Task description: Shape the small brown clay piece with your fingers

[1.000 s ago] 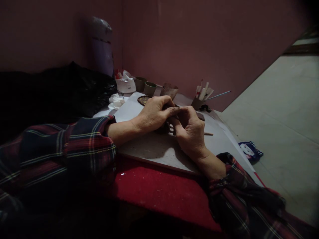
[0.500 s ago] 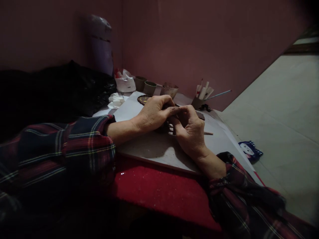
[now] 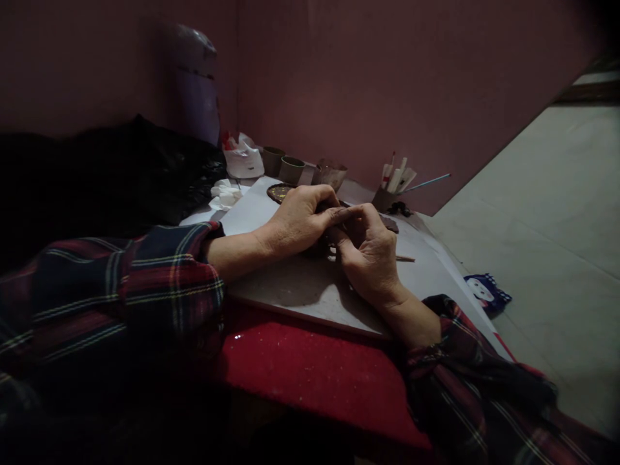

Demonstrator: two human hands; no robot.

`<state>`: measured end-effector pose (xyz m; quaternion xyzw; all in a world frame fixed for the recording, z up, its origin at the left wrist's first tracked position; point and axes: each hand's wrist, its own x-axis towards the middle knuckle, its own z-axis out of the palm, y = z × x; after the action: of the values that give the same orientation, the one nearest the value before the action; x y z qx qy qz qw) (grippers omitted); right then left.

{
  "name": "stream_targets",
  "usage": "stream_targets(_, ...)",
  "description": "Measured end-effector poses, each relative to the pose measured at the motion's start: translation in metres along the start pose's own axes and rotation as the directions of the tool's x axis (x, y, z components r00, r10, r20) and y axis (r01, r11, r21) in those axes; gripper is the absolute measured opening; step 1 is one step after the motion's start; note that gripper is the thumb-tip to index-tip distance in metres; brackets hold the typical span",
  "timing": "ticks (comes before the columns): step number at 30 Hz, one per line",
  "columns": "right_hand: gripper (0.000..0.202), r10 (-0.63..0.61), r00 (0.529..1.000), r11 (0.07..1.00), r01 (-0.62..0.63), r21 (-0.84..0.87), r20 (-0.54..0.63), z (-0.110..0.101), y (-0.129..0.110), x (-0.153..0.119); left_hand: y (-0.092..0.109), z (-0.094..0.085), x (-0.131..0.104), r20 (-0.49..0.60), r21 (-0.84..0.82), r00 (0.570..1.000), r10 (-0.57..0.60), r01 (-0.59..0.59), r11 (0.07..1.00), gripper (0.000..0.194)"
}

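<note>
Over the pale board point(image 3: 300, 290), my left hand point(image 3: 303, 219) and my right hand point(image 3: 371, 255) meet with their fingertips together. The fingers of both are closed around something I cannot make out, since the hands cover it. A dark brown shape point(image 3: 320, 248) shows partly beneath them. Behind my left hand lies a round dark piece with yellow spots point(image 3: 279, 192). To the right of my right hand are a thin stick point(image 3: 405, 259) and a flat dark brown piece point(image 3: 390, 224).
Along the wall stand two cups point(image 3: 292, 170), a brownish container point(image 3: 329, 174) and a holder point(image 3: 384, 200) with sticks and a blue rod. White crumpled tissue point(image 3: 225, 195), a white bag point(image 3: 243, 161) and black plastic point(image 3: 159, 168) are at the left. Red cloth point(image 3: 310, 368) covers the near edge.
</note>
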<state>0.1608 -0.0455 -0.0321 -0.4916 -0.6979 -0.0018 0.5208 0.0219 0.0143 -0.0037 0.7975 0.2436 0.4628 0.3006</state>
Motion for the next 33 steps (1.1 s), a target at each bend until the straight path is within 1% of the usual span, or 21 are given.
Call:
stream_targets(9, 0.013, -0.001, 1.000, 1.000, 0.001, -0.010, 0.014, -0.0003, 0.0001, -0.0002, -0.0007, 0.0001, 0.0002, 0.008, 0.010, 1.000, -0.005, 0.005, 1.000, 0.031)
stream_targets(16, 0.014, -0.017, 1.000, 0.999, 0.017, -0.037, 0.012, -0.0010, -0.0004, 0.0005, -0.0024, 0.0007, 0.0008, 0.002, 0.030, 1.000, 0.020, -0.020, 0.999, 0.031)
stream_targets(33, 0.014, 0.002, 0.999, 0.997, 0.001, -0.071, 0.038, -0.0007, -0.0016, 0.0010, -0.0006, 0.0005, 0.0004, 0.016, 0.048, 1.000, -0.014, 0.013, 0.999, 0.030)
